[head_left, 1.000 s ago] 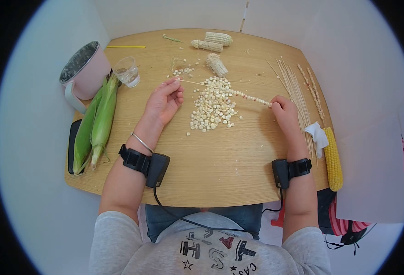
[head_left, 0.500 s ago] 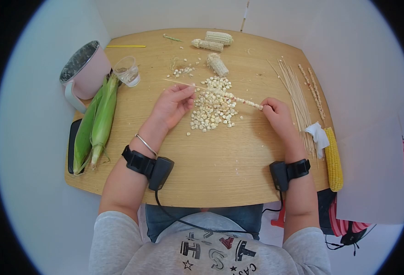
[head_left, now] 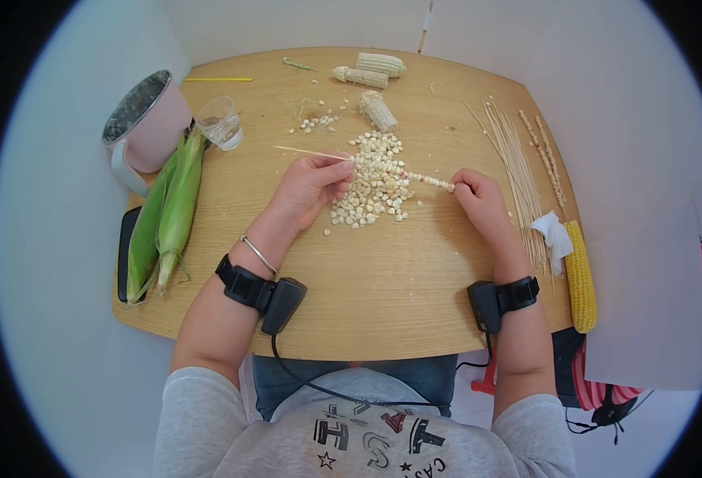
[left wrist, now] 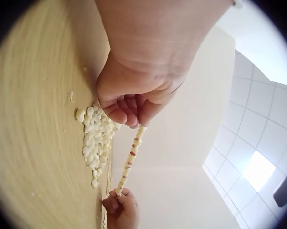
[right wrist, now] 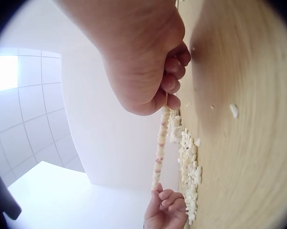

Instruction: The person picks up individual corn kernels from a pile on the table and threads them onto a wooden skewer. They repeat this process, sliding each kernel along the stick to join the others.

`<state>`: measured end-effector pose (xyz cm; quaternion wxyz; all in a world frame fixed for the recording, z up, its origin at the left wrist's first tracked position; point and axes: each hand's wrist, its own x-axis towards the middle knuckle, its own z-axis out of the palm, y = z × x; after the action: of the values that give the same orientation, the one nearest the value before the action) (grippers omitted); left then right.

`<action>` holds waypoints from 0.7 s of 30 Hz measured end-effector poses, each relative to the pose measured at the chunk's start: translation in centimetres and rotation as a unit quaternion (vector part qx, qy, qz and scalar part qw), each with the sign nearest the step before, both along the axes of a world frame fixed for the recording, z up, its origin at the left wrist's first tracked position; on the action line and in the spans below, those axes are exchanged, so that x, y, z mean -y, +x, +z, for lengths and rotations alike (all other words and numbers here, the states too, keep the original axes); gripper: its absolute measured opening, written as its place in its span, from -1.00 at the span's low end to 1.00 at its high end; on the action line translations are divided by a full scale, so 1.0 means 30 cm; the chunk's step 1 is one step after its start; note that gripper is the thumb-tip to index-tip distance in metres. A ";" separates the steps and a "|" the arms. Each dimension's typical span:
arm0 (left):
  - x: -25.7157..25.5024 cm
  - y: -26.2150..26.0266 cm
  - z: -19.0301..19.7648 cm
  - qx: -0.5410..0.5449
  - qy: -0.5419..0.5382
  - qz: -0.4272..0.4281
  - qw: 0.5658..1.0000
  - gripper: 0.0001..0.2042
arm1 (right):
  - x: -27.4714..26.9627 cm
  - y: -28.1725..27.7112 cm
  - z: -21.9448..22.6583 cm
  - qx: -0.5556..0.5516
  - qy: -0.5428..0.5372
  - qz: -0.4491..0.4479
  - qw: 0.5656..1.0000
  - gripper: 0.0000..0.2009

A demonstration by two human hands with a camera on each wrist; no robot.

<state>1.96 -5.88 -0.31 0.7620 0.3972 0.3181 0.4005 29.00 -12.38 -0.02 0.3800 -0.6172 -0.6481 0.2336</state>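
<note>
A thin wooden skewer threaded with corn kernels [head_left: 426, 178] spans the space between both hands, over a pile of loose white kernels [head_left: 375, 203]. Thumb and fingers of my left hand [head_left: 316, 190] pinch it where the row of kernels begins, and a bare length of stick pokes out past them to the left. At the other end, my right hand [head_left: 484, 205] grips the skewer's tip between thumb and curled fingers. Some reddish kernels show among the pale ones in the left wrist view, along the threaded row [left wrist: 131, 157].
Stripped cobs [head_left: 378, 111] lie at the back. On the right are bare skewers [head_left: 510, 151], two filled skewers [head_left: 546, 159], a white tissue [head_left: 554, 239] and a yellow corn cob [head_left: 579, 279]. Husked-green corn [head_left: 177, 211], a pink pot [head_left: 156, 131] and a clear cup [head_left: 221, 126] stand left.
My left hand has slid rightward along the skewer from its bare end to the kernels. My right hand has shifted slightly left, still gripping the other end.
</note>
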 end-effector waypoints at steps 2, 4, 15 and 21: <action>0.004 0.003 0.002 -0.010 0.007 -0.003 1.000 -0.85 | 0.001 -0.003 0.004 0.002 -0.003 0.001 1.000 -0.83; 0.007 0.005 0.006 -0.008 0.010 -0.002 1.000 -0.85 | -0.001 -0.001 0.003 0.005 -0.008 0.001 1.000 -0.83; 0.008 -0.007 0.030 -0.127 0.062 0.080 0.987 -0.78 | -0.023 0.040 -0.038 -0.086 0.068 -0.057 0.992 -0.84; 0.000 0.003 -0.011 -0.185 0.197 0.123 0.955 -0.69 | -0.009 0.030 -0.006 -0.088 0.047 -0.084 0.991 -0.84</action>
<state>2.05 -5.89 -0.65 0.5416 0.5643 0.4145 0.4653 29.90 -12.11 -0.18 0.4827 -0.6275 -0.5684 0.2239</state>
